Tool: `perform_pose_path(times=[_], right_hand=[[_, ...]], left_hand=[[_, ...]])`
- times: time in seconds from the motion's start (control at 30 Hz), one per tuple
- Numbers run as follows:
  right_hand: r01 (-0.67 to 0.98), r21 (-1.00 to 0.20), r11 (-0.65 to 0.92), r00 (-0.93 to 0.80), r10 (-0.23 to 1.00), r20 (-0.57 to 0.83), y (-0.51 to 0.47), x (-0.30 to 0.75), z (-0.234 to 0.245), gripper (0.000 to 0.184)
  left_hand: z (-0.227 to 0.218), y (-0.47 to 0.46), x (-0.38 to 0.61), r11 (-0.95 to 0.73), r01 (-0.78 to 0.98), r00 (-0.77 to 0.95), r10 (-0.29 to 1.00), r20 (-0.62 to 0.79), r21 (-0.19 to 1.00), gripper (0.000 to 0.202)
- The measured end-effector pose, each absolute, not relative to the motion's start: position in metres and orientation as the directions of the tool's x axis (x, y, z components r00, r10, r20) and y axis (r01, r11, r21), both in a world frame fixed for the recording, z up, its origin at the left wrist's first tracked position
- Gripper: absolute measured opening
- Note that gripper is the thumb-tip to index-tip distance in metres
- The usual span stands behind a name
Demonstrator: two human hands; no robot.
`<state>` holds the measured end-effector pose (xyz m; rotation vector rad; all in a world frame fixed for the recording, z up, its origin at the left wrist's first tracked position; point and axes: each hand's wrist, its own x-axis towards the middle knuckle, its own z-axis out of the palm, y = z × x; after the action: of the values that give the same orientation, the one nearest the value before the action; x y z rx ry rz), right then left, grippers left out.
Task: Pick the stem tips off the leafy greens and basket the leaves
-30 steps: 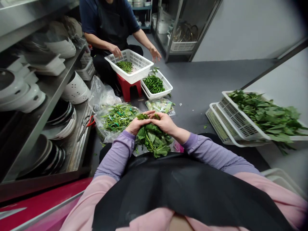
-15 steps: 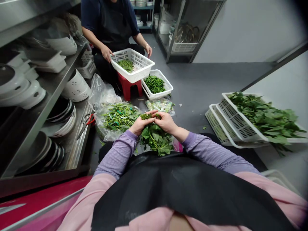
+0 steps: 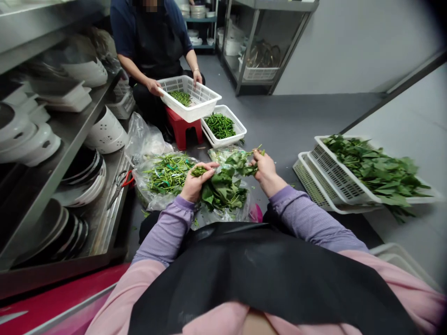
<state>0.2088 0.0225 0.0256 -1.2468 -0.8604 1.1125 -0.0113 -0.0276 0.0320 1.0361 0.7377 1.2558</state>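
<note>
My left hand (image 3: 198, 180) is closed around the stems of a bunch of leafy greens (image 3: 223, 190), whose leaves hang to the right over my lap. Apart from it, to the right, my right hand (image 3: 264, 168) grips a few leafy green stems (image 3: 240, 163) with their leaves pointing left. Under the bunch lies a clear plastic bag, partly hidden by the leaves. Just beyond my left hand, cut stems (image 3: 167, 173) are heaped on another clear plastic bag (image 3: 139, 139).
Across from me a person holds a white basket (image 3: 190, 114) of green pieces over a red stool (image 3: 179, 128). Beside it stands a basket of green peppers (image 3: 220, 126). At right, stacked baskets (image 3: 344, 179) hold leafy greens (image 3: 377, 165). Red-handled scissors (image 3: 120, 186) lie on the metal shelf (image 3: 104, 218) with dishes at left.
My hands, together before, are now apart: the right has moved right with a few stems, while the left keeps the bunch. The person opposite has put a hand on the basket's far rim.
</note>
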Motion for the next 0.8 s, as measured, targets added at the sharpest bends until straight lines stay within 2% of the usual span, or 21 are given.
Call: perform_pose_path(times=[0.1, 0.17, 0.23, 0.33, 0.4, 0.53, 0.63, 0.73, 0.8], right_hand=[[-0.215, -0.976, -0.023, 0.192, 0.979, -0.066, 0.024, 0.230, 0.043, 0.036], [-0.096, -0.993, -0.070, 0.026, 0.997, -0.073, 0.017, 0.231, 0.055, 0.035], [0.091, -0.989, -0.114, -0.140, 0.982, -0.126, 0.010, 0.222, 0.063, 0.033], [0.335, -0.937, -0.103, -0.345, 0.911, -0.224, 0.003, 0.203, 0.068, 0.029], [0.423, -0.904, -0.059, -0.431, 0.865, -0.258, 0.002, 0.191, 0.066, 0.027], [0.511, -0.859, 0.034, -0.506, 0.819, -0.269, 0.002, 0.177, 0.060, 0.023], [0.610, -0.774, 0.173, -0.390, 0.915, -0.102, -0.007, 0.174, 0.058, 0.019], [0.772, -0.540, 0.335, -0.306, 0.941, 0.146, -0.023, 0.174, 0.054, 0.020], [0.841, -0.379, 0.385, -0.341, 0.923, 0.180, -0.033, 0.173, 0.048, 0.024]], left_hand=[[0.032, -0.020, -0.023, 0.001, -0.172, 0.244, 0.969, 0.042, 0.985, 0.021], [0.029, -0.014, -0.025, 0.005, -0.008, 0.168, 0.986, -0.003, 1.000, 0.021], [0.028, -0.011, -0.022, -0.008, 0.081, 0.122, 0.993, -0.002, 0.997, 0.021], [0.029, -0.015, -0.014, -0.029, 0.046, 0.262, 0.965, 0.016, 0.999, 0.035], [0.029, -0.019, -0.008, -0.020, -0.034, 0.340, 0.940, 0.031, 0.999, 0.038], [0.025, -0.023, -0.001, -0.015, -0.093, 0.310, 0.950, 0.043, 0.996, 0.030], [0.023, -0.022, -0.002, -0.012, -0.112, 0.221, 0.975, 0.036, 0.994, 0.028], [0.023, -0.021, -0.004, 0.002, -0.154, 0.148, 0.989, 0.021, 0.988, 0.028], [0.022, -0.021, -0.003, 0.013, -0.172, 0.140, 0.990, 0.011, 0.985, 0.028]])
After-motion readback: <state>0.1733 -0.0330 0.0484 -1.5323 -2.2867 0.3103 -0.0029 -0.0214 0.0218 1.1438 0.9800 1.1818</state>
